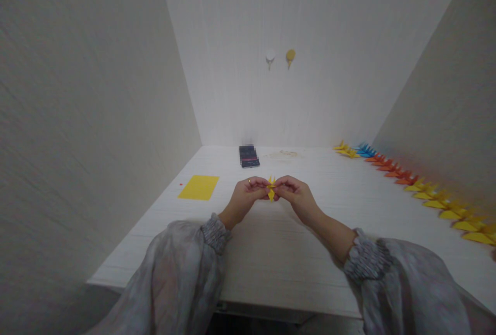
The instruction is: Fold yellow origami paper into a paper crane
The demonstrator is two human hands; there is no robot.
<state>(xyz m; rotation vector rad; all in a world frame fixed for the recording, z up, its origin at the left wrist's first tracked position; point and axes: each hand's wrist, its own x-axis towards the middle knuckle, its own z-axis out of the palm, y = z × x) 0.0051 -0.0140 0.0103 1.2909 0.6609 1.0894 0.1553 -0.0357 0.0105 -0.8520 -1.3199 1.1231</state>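
Note:
Between my two hands, above the middle of the white table, is a small folded yellow paper crane [272, 193]. My left hand [250, 192] pinches it from the left with thumb and fingers, a ring showing on one finger. From the other side my right hand [295, 193] pinches it in the same way. Narrow points of the paper stick up, and a wider part hangs below the fingertips. The parts under the fingers are hidden. To the left of my left hand lies a flat yellow paper sheet [199, 187].
A dark phone [248, 156], partly blurred out, lies toward the back wall. Along the right wall runs a row of folded paper cranes, yellow [449, 203], red-orange [393, 168] and blue [365, 150]. Two hooks [290, 56] are on the back wall. The table's front edge [287, 308] is near me.

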